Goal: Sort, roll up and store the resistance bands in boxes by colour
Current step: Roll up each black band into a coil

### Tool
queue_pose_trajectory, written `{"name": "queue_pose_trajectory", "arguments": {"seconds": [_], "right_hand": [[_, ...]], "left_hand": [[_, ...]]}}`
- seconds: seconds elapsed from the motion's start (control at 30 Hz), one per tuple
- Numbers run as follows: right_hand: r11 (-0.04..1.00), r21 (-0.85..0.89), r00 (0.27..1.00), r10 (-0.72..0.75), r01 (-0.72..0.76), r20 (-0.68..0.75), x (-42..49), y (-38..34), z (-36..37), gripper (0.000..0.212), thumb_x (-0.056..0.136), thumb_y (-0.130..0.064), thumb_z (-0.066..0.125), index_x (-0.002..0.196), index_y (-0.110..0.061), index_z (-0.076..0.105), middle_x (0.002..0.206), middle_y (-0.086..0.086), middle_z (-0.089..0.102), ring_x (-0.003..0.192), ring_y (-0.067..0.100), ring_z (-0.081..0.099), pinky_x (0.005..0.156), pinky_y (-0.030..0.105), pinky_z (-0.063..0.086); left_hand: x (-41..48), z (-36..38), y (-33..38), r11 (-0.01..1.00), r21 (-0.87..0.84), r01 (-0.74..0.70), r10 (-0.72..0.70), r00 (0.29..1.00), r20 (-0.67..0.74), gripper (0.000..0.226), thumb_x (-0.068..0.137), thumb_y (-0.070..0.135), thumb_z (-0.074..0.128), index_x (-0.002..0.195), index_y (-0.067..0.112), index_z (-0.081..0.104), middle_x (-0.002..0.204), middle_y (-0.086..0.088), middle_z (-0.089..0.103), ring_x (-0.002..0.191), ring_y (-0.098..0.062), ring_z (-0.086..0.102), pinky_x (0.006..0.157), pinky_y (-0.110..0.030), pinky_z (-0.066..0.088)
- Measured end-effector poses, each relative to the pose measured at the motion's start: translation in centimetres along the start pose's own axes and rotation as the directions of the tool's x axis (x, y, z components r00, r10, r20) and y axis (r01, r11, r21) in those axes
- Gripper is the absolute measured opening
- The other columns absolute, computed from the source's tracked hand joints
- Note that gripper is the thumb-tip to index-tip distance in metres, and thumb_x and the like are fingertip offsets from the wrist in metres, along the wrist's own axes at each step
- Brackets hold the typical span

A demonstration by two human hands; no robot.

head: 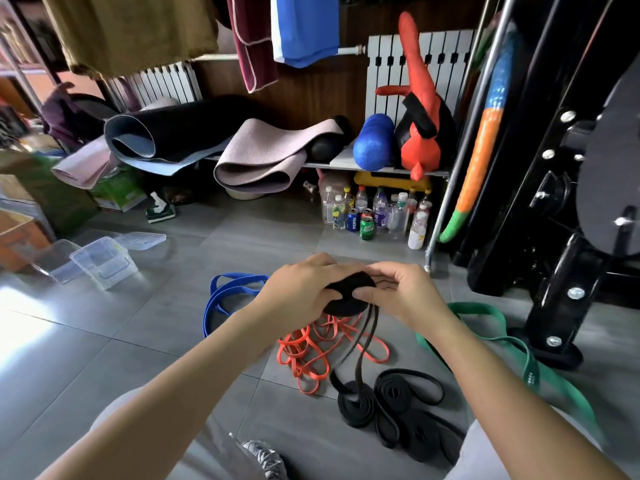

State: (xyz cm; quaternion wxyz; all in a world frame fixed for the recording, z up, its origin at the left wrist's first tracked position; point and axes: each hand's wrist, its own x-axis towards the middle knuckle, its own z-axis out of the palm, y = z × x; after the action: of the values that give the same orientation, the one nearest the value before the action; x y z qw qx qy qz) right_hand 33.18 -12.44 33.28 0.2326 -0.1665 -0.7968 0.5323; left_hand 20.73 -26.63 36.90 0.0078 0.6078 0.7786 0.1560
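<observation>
Head view: both hands, left hand (298,292) and right hand (398,292), grip black roll (346,289) above floor (138,341)

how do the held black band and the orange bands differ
The black band is mostly wound into a coil, gripped by the left hand and right hand; the orange bands lie loose and tangled on the floor. The black band is dark, the orange bands bright. Neither is boxed.

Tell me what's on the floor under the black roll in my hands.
A tangle of orange bands lies on the floor beneath the black roll, whose loose tail hangs down to coiled black bands. The roll, left hand and right hand cover the tangle's far edge.
</observation>
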Motion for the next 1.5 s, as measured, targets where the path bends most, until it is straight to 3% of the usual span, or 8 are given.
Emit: {"name": "queue_pose_trajectory", "arguments": {"seconds": [0.2,0.53,0.73,0.9,1.0,1.13,1.23,1.5], "right_hand": [[0.992,0.119,0.999,0.033,-0.032,-0.003,0.5,-0.1,-0.9,0.034,0.071,-0.003,0.077,0.089,-0.03,0.067,0.085,-0.013,0.071,0.081,0.004,0.069,0.077,0.019,0.052],[0.96,0.274,0.99,-0.013,0.051,-0.139,0.8,-1.2,-0.7,0.029,0.077,0.0,0.071,0.094,-0.023,0.067,0.091,-0.005,0.071,0.085,0.004,0.068,0.077,0.017,0.053],[0.994,0.097,0.997,-0.053,0.057,-0.049,0.5,-1.1,-1.6,0.034,0.075,-0.002,0.073,0.09,-0.032,0.066,0.087,-0.016,0.07,0.084,0.003,0.068,0.08,0.018,0.052],[0.999,-0.001,0.999,-0.033,0.033,-0.01,0.7,-1.3,-1.3,0.037,0.073,-0.006,0.077,0.108,-0.014,0.068,0.095,-0.005,0.069,0.092,0.01,0.066,0.089,0.026,0.051],[0.998,0.028,0.998,-0.058,0.059,-0.014,0.8,-1.8,-1.5,0.033,0.072,-0.006,0.077,0.099,-0.023,0.069,0.093,-0.008,0.07,0.088,0.008,0.067,0.085,0.023,0.052],[0.996,0.049,0.997,-0.077,0.078,-0.026,1.0,-2.1,-2.4,0.033,0.071,-0.007,0.078,0.089,-0.033,0.067,0.087,-0.015,0.071,0.085,0.004,0.069,0.08,0.019,0.054],[0.996,0.052,0.997,-0.075,0.077,-0.028,0.9,-2.2,-2.6,0.035,0.071,-0.007,0.078,0.089,-0.034,0.065,0.086,-0.018,0.069,0.084,0.0,0.068,0.077,0.015,0.052],[0.974,0.217,0.994,-0.052,0.071,-0.092,0.4,-1.8,-2.5,0.029,0.077,-0.001,0.071,0.088,-0.027,0.067,0.078,-0.016,0.072,0.083,0.004,0.069,0.073,0.015,0.052]], "left_hand": [[-0.6,0.5,-0.4,0.897,-0.433,0.094,-0.229,0.935,-0.27,0.055,0.087,0.011,0.062,0.128,0.045,0.047,0.105,0.01,0.056,0.099,-0.012,0.054,0.086,-0.027,0.048],[0.3,2.0,1.7,0.475,-0.88,-0.016,-0.483,0.831,-0.276,0.046,0.085,0.003,0.064,0.112,0.038,0.053,0.115,0.007,0.062,0.109,-0.012,0.059,0.087,-0.032,0.055],[0.4,-0.3,1.0,0.908,-0.402,0.12,-0.233,0.941,-0.246,0.049,0.086,0.022,0.065,0.13,0.031,0.044,0.121,0.012,0.051,0.105,-0.007,0.051,0.086,-0.027,0.049],[0.8,-1.6,0.3,0.985,-0.163,-0.049,0.027,0.991,-0.129,0.045,0.092,0.018,0.057,0.134,0.03,0.049,0.122,0.006,0.06,0.108,-0.01,0.054,0.091,-0.029,0.045],[0.8,-1.4,0.0,0.963,-0.264,-0.049,-0.002,0.982,-0.19,0.042,0.09,0.012,0.058,0.127,0.031,0.055,0.11,0.015,0.059,0.101,-0.002,0.051,0.089,-0.021,0.043],[0.5,-0.8,0.4,0.802,-0.595,-0.047,-0.183,0.93,-0.32,0.048,0.087,0.004,0.061,0.108,0.046,0.054,0.11,0.022,0.059,0.105,0.001,0.056,0.086,-0.011,0.046],[0.5,0.0,0.8,0.63,-0.773,-0.074,-0.317,0.884,-0.343,0.042,0.084,0.005,0.063,0.105,0.041,0.059,0.11,0.004,0.065,0.105,-0.012,0.062,0.085,-0.031,0.055],[0.2,1.3,2.5,0.082,-0.995,-0.054,-0.54,0.837,-0.09,0.031,0.091,0.005,0.056,0.119,0.016,0.051,0.111,-0.012,0.065,0.1,-0.029,0.066,0.075,-0.053,0.056]]}}
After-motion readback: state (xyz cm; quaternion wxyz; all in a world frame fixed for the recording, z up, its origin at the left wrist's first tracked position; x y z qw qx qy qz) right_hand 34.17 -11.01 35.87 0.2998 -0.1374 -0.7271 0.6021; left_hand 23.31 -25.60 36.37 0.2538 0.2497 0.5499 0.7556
